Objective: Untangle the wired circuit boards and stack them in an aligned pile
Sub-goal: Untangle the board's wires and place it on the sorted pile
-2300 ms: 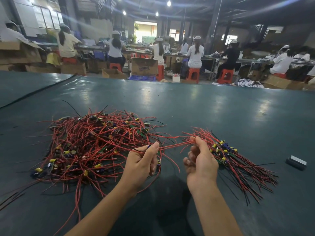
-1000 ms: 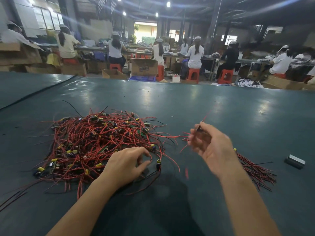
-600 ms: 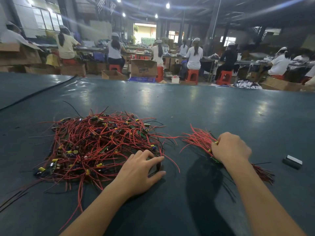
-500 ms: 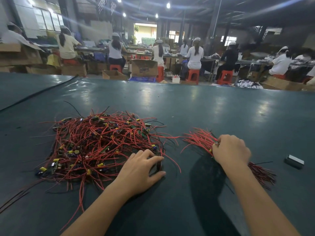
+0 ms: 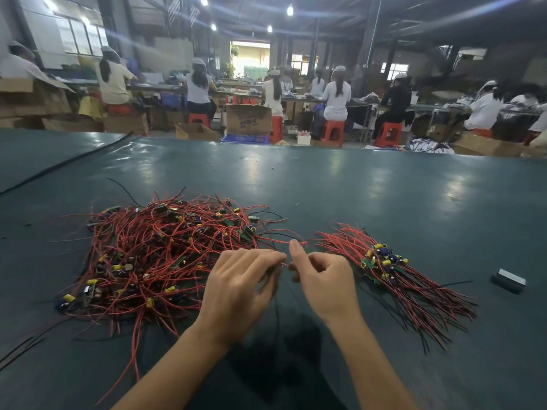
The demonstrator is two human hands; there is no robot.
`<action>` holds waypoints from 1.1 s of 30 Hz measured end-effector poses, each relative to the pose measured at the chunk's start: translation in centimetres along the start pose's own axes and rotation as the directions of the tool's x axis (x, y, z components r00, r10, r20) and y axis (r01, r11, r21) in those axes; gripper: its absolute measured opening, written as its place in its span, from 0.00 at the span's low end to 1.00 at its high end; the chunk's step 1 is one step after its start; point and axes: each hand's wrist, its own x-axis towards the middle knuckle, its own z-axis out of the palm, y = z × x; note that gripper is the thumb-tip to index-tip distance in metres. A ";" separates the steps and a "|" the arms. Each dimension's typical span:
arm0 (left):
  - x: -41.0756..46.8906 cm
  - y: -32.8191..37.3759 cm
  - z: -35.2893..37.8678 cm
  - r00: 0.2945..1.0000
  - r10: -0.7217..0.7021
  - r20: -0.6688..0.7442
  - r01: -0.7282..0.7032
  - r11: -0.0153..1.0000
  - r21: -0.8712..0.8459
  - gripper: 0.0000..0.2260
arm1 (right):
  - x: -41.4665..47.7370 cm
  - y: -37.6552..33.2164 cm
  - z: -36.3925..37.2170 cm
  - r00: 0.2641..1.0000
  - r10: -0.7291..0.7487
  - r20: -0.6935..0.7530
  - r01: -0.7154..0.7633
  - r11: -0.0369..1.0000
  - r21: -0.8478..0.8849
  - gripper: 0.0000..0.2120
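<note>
A dark green table [image 5: 370,187] fills the lower view, its surface glossy under the ceiling lights. Beyond its far edge, seated workers [image 5: 336,99] face away at long benches, with red stools [image 5: 333,130] and cardboard boxes [image 5: 248,118] around them.

On the table's left lies the tangle [image 5: 154,253], a broad heap of small circuit boards with yellow and dark parts, their red and black wires looping every way. To the right, well apart from it, lies the pile [image 5: 393,273]: boards gathered together near its middle, with red wires fanning toward the far left and toward the near right. How squarely those boards sit on one another is hard to tell at this size.

Between the two heaps, both forearms reach in from the bottom edge. The left hand [image 5: 239,285] hovers over the tangle's near right edge, palm down, fingers curled, and its thumb and forefinger pinched together on a red wire [image 5: 291,242]. The right hand [image 5: 324,281] is just beside it, the fingertips almost meeting; its forefinger points up and away while the other fingers curl loosely inward, and its thumb and a finger seem to nip the same wire. A thin black wire [image 5: 276,315] hangs below the left hand.

Far right, alone on the table, rests a small dark block [image 5: 509,280] with a pale top.
</note>
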 end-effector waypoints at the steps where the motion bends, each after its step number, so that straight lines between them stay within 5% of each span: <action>1: 0.1 0.1 -0.1 0.998 0.044 -0.036 -0.044 0.999 0.004 0.09 | -0.4 -0.3 0.3 0.999 0.022 0.033 -0.026 0.993 0.113 0.25; 6: 0.4 0.5 -0.4 0.984 0.132 -0.120 -0.133 0.991 0.005 0.18 | -1.2 -1.6 0.2 0.936 0.245 0.251 -0.339 0.819 0.463 0.17; 11: 0.7 0.6 -1.4 0.962 0.225 -0.153 -0.225 0.974 0.018 0.15 | -1.8 -1.8 0.0 0.812 0.339 0.476 -0.563 0.670 0.483 0.18; 14: 1.1 1.1 -1.6 0.932 0.299 -0.203 -0.300 0.954 0.026 0.15 | -1.8 -1.9 0.1 0.785 0.251 0.566 -0.566 0.661 0.493 0.19; 17: 0.7 1.2 -1.1 0.937 0.283 -0.205 -0.278 0.959 0.055 0.16 | -1.8 -2.0 0.0 0.855 0.160 0.494 -0.475 0.624 0.621 0.15; 21: 0.5 0.3 -1.0 0.969 0.126 -0.214 -0.117 0.992 0.054 0.08 | -1.7 -1.9 0.1 0.955 0.196 0.223 -0.297 0.647 0.703 0.08; 24: 0.4 0.2 -0.9 0.987 -0.160 -0.020 0.154 0.972 -0.177 0.09 | -1.4 -1.5 0.3 0.982 0.173 0.073 -0.177 0.728 0.662 0.10; 25: 0.4 0.5 -0.8 0.943 -0.320 0.094 0.334 0.893 -0.302 0.14 | -1.5 -1.4 0.4 0.989 0.139 0.052 -0.140 0.757 0.638 0.10; 27: 0.7 1.1 -0.6 0.782 -0.534 0.320 0.615 0.582 -0.531 0.24 | -1.6 -1.1 0.5 0.998 0.041 0.041 -0.057 0.824 0.564 0.10; 29: 0.9 1.1 -0.4 0.654 -0.587 0.478 0.723 0.298 -0.624 0.27 | -1.8 -1.0 0.8 0.996 -0.053 0.074 0.010 0.869 0.495 0.09; 33: 1.1 0.8 -0.4 0.614 -0.575 0.540 0.734 0.164 -0.659 0.20 | -2.0 -0.7 1.2 0.992 -0.105 0.073 0.067 0.913 0.402 0.09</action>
